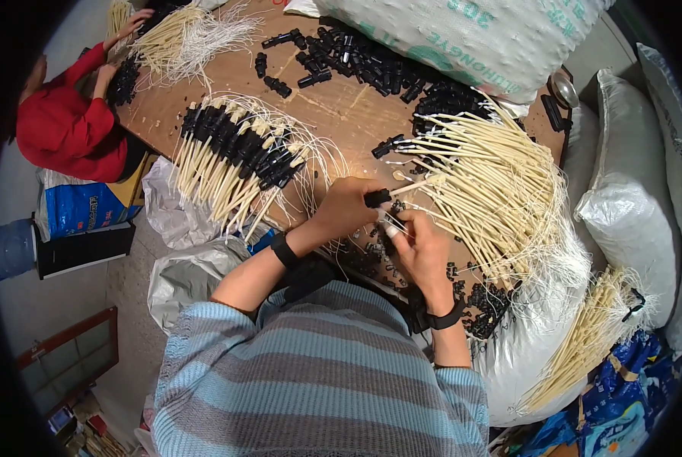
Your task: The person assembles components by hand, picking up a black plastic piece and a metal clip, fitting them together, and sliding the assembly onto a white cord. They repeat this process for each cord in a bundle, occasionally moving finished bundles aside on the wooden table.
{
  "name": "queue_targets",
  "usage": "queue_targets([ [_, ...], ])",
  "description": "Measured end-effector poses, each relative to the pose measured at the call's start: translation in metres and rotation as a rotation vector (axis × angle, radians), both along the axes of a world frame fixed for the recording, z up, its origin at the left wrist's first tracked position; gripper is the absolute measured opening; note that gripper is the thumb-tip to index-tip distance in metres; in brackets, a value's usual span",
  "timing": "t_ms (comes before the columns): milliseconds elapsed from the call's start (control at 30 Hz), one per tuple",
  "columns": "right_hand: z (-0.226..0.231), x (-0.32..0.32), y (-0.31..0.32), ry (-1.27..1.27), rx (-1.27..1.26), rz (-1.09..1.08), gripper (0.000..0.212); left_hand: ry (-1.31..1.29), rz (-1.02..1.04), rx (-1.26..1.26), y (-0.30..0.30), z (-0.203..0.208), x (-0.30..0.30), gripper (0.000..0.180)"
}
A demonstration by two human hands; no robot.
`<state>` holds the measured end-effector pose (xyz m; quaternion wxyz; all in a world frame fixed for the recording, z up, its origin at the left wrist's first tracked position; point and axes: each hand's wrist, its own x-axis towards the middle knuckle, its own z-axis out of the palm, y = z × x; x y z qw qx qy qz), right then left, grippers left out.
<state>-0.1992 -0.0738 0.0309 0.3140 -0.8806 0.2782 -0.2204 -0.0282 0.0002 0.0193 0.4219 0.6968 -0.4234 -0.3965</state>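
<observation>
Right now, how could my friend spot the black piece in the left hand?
On the brown table, find the left spread of cream sticks and the right spread. Between them, near the striped sweater, the left hand pinches a short black piece. Other black pieces lie in heaps or among sticks; this one sits at the left fingertips.

Holding a black connector [377, 199] in the left grip [347, 206], above the near side of the brown bench [333, 116]. Curling the right grip [423, 250] just beside it. Facing a heap of cream rods [486, 183] with white strings [558, 263] on the right, a bundle of black-capped rods [238, 145] on the left and loose black connectors [364, 68] farther back. Wearing a striped sweater [318, 373] and black wristbands [446, 314]. Sharing the bench with a person in red [71, 133].
</observation>
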Motion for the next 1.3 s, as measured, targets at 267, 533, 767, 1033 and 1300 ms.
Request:
queue_targets([
  [267,0.0,0.0,-0.003,-0.088,-0.049,-0.078,0.014,-0.382,-0.183,-0.103,0.008,-0.012,0.002,0.042],
  [533,-0.003,0.001,-0.003,-0.089,-0.043,-0.074,0.015,-0.411,-0.195,-0.15,0.011,-0.018,-0.001,0.036],
  [767,-0.011,0.0,0.0,-0.102,0.092,0.006,0.015,-0.397,-0.307,-0.136,0.008,-0.01,-0.005,0.034],
  [1033,-0.004,-0.005,-0.001,-0.008,0.043,0.081,0.012,-0.249,-0.207,-0.096,0.01,0.006,0.002,0.042],
  [1300,0.006,-0.003,0.002,0.027,0.026,0.054,0.011,-0.394,-0.151,-0.496,0.009,-0.003,-0.002,0.029],
])
